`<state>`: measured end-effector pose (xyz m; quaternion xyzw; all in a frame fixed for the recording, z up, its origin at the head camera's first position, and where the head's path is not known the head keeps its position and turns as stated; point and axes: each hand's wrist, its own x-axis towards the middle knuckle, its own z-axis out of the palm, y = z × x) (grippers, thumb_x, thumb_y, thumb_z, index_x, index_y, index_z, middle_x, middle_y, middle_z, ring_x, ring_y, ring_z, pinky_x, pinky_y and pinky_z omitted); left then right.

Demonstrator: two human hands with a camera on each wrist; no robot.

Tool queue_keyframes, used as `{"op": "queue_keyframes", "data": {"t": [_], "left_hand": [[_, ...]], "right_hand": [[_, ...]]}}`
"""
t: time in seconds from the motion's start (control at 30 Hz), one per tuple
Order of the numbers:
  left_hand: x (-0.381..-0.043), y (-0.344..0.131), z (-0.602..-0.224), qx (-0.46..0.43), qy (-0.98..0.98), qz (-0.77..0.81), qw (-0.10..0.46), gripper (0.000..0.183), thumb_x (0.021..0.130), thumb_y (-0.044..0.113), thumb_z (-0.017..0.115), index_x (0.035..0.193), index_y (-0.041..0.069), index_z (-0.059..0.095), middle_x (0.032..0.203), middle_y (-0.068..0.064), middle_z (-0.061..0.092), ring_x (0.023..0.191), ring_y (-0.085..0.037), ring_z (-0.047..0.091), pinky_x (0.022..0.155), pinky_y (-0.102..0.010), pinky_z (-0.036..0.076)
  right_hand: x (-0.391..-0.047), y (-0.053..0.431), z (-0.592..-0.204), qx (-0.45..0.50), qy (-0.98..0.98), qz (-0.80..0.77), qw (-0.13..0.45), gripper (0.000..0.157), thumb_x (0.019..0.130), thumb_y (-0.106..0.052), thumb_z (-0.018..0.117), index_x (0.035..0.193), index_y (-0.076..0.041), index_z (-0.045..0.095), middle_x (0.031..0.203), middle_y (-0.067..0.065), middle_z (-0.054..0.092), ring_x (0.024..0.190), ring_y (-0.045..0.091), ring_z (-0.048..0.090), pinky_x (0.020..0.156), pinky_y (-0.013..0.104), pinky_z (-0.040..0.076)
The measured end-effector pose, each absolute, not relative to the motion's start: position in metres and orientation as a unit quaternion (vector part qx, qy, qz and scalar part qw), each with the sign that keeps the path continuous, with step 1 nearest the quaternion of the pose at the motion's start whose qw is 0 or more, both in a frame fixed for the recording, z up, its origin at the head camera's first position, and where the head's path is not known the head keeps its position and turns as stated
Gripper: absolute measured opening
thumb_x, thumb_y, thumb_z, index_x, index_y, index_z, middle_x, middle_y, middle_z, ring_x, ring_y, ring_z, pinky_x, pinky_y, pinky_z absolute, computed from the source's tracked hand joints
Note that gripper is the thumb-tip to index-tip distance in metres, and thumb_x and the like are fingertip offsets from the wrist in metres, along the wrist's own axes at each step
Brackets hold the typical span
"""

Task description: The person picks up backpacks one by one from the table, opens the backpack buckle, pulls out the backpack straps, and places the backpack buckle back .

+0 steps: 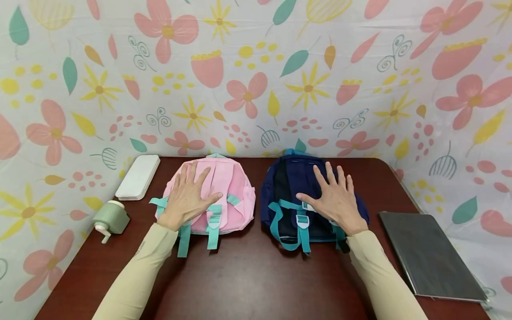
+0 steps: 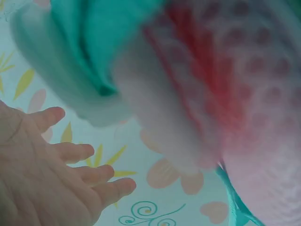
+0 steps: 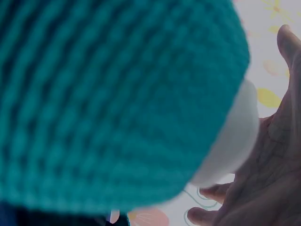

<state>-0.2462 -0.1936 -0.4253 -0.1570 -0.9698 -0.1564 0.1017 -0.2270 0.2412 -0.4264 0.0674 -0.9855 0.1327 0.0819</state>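
A small pink backpack (image 1: 244, 200) with teal straps lies strap side up at the back of the table. Over its left half my left hand (image 1: 188, 193) spreads its fingers, palm down. To the right lies a navy backpack (image 1: 276, 186), also with teal straps and white buckles. My right hand (image 1: 334, 198) stretches over its right half, fingers splayed. In the left wrist view, the left hand (image 2: 51, 169) shows straight fingers beside blurred pink mesh (image 2: 263, 117). A teal strap (image 3: 117, 103) fills much of the right wrist view, with the right hand (image 3: 268, 165) at its edge.
On the dark wooden table (image 1: 248, 284), a white flat case (image 1: 138, 178) lies at the back left. A green hand-crank sharpener (image 1: 112, 218) stands in front of it. At the right edge rests a dark grey laptop-like slab (image 1: 436, 253). Flower-patterned cloth (image 1: 248, 58) hangs behind.
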Motion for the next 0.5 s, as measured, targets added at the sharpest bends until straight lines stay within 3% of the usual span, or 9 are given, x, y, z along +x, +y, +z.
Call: {"op": "queue_keyframes", "data": {"t": [0.13, 0.27, 0.37, 0.5], "left_hand": [[-0.245, -0.185, -0.422, -0.164, -0.966, -0.171, 0.103, 0.093, 0.094, 0.064, 0.071, 0.166, 0.011, 0.044, 0.179, -0.028, 0.022, 0.167, -0.053, 0.02, 0.135, -0.069, 0.019], [-0.241, -0.166, -0.417, -0.175, -0.961, -0.183, 0.112, 0.087, 0.092, 0.059, 0.074, 0.158, 0.007, 0.054, 0.166, -0.027, 0.047, 0.156, -0.049, 0.043, 0.124, -0.065, 0.041], [-0.235, -0.147, -0.413, -0.189, -0.952, -0.207, 0.124, 0.074, 0.092, 0.051, 0.077, 0.149, 0.006, 0.063, 0.146, -0.021, 0.063, 0.139, -0.04, 0.058, 0.106, -0.06, 0.057], [-0.226, -0.117, -0.408, -0.218, -0.935, -0.24, 0.144, 0.053, 0.094, 0.037, 0.08, 0.136, 0.006, 0.072, 0.128, -0.014, 0.069, 0.121, -0.033, 0.063, 0.089, -0.053, 0.062]], "right_hand": [[-0.224, 0.244, -0.423, 0.071, -0.982, 0.146, 0.092, 0.109, 0.095, -0.076, 0.066, 0.175, -0.016, 0.025, 0.181, 0.028, 0.018, 0.165, 0.058, 0.013, 0.132, 0.077, 0.008], [-0.219, 0.246, -0.419, 0.08, -0.974, 0.182, 0.108, 0.101, 0.098, -0.069, 0.068, 0.174, -0.014, 0.029, 0.175, 0.027, 0.03, 0.158, 0.056, 0.021, 0.128, 0.077, 0.011], [-0.214, 0.248, -0.416, 0.098, -0.965, 0.208, 0.128, 0.081, 0.107, -0.054, 0.065, 0.17, -0.01, 0.038, 0.166, 0.027, 0.042, 0.152, 0.054, 0.027, 0.122, 0.076, 0.017], [-0.209, 0.251, -0.414, 0.127, -0.954, 0.236, 0.137, 0.049, 0.112, -0.026, 0.062, 0.156, -0.004, 0.057, 0.152, 0.027, 0.057, 0.143, 0.05, 0.037, 0.113, 0.07, 0.028]]}}
